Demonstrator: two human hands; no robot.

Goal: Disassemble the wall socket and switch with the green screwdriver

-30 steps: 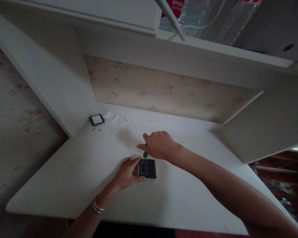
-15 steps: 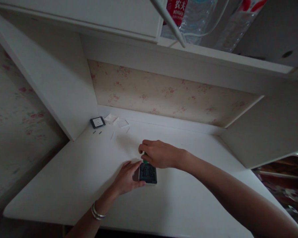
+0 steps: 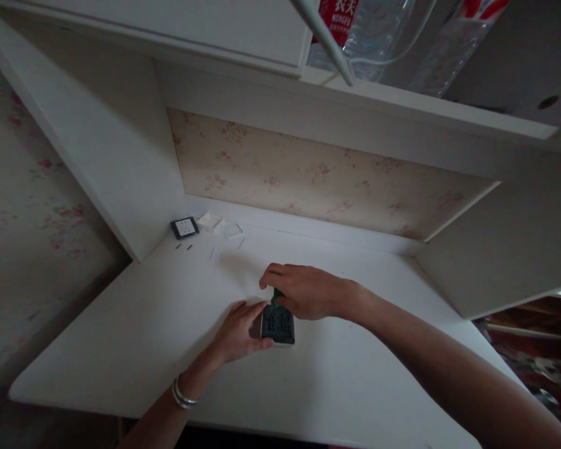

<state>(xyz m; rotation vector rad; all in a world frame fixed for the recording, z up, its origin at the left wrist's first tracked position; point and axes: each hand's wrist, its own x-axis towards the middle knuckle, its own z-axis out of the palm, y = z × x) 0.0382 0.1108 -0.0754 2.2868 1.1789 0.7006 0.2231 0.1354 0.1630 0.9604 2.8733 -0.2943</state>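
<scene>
Right hand (image 3: 303, 290) closed around green handle (image 3: 275, 297)

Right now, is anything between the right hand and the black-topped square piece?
Only the green tool held in the right hand, at the far edge of the square piece. Nothing else visible stands between; the left hand holds the left side.

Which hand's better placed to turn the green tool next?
Right, likely: the right hand grips the green tool over the black unit; the left hand holds the unit's left side.
</scene>
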